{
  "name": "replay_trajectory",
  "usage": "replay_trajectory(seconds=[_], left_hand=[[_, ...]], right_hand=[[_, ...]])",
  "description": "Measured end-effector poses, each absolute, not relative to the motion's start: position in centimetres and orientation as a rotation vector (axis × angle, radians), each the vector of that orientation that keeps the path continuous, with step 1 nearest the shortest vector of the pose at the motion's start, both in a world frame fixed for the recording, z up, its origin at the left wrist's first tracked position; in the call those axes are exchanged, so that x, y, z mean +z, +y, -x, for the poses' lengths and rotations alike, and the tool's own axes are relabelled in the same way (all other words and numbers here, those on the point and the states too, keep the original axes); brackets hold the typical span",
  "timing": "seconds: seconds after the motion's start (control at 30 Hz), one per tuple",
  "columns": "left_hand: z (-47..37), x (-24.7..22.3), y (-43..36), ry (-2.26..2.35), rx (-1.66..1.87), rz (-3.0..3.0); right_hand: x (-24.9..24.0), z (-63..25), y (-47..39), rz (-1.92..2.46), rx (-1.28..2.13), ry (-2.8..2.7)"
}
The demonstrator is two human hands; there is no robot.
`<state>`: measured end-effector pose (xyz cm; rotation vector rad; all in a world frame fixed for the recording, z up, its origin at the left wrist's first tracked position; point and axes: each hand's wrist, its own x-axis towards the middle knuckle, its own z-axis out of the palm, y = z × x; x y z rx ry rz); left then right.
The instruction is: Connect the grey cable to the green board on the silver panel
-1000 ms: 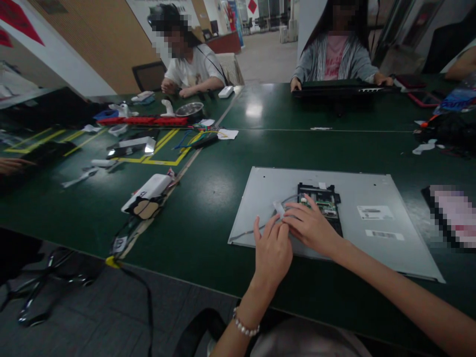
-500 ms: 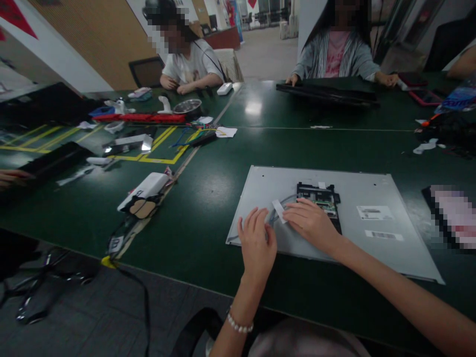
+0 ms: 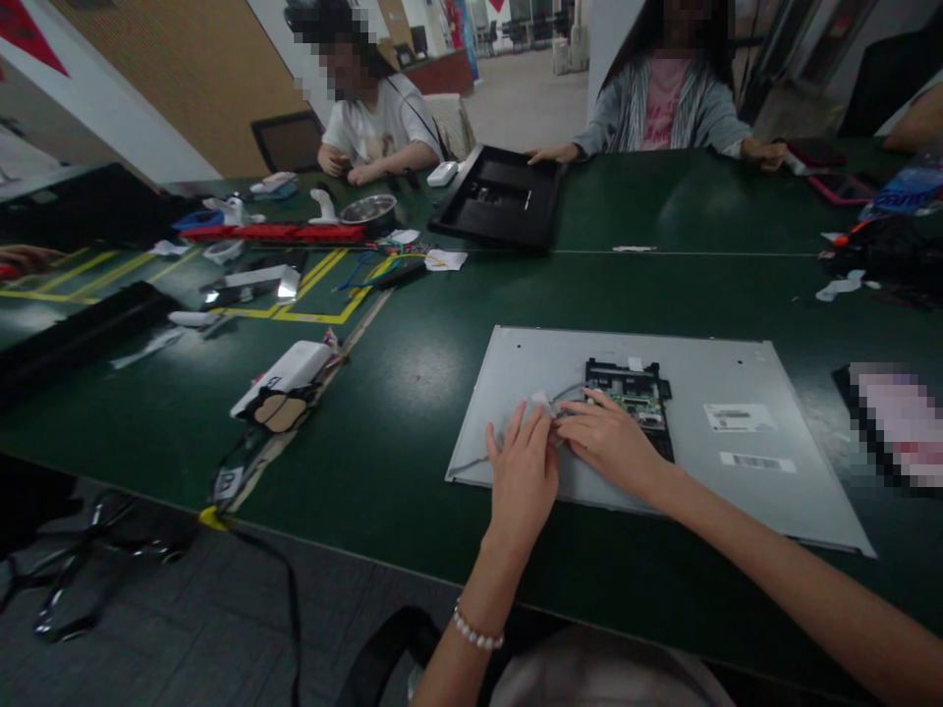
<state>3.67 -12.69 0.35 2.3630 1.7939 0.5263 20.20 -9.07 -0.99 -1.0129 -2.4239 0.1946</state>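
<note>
A grey metal panel (image 3: pixel 707 373) lies flat on the green table in front of me. Near its middle sits a black frame with a green circuit board (image 3: pixel 640 405). A grey cable (image 3: pixel 571 391) runs from the board toward the panel's left side, partly under my fingers. My left hand (image 3: pixel 522 466) presses on the cable and a white strip (image 3: pixel 541 399), most of which it covers. My right hand (image 3: pixel 608 442) rests beside it, fingertips together at the cable; what they pinch, if anything, is hidden. Two white labels (image 3: pixel 739 417) are on the panel's right part.
A white power pack (image 3: pixel 284 383) with cables lies to the left, a phone (image 3: pixel 899 422) at the right. Across the table a person's hand (image 3: pixel 552 154) holds a black frame (image 3: pixel 508 201). Wires, a red bar (image 3: pixel 272 233) and a metal bowl (image 3: pixel 368 209) lie farther back.
My left hand has moved right and down onto the white strip, meeting my right hand. Across the table, the black frame has swung left and tilted up in the person's hand.
</note>
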Motion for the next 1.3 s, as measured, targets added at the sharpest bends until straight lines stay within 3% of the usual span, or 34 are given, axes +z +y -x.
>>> replay_trajectory(seconds=[0.57,0.97,1.3], left_hand=[[-5.2,2.1,-12.1,1.932,0.121,-2.430],[-3.9,3.5,-8.6,1.773,0.187,-2.479],[-3.7,2.7,-8.8,1.783,0.319,-2.416]], right_hand=[[0.5,-21.3,-14.6,1.135,0.109,-2.684],[-1.7,-20.4,-15.6,1.207,0.112,-2.556],[-1.8,-19.9,-16.1,1.124,-0.085,-2.451]])
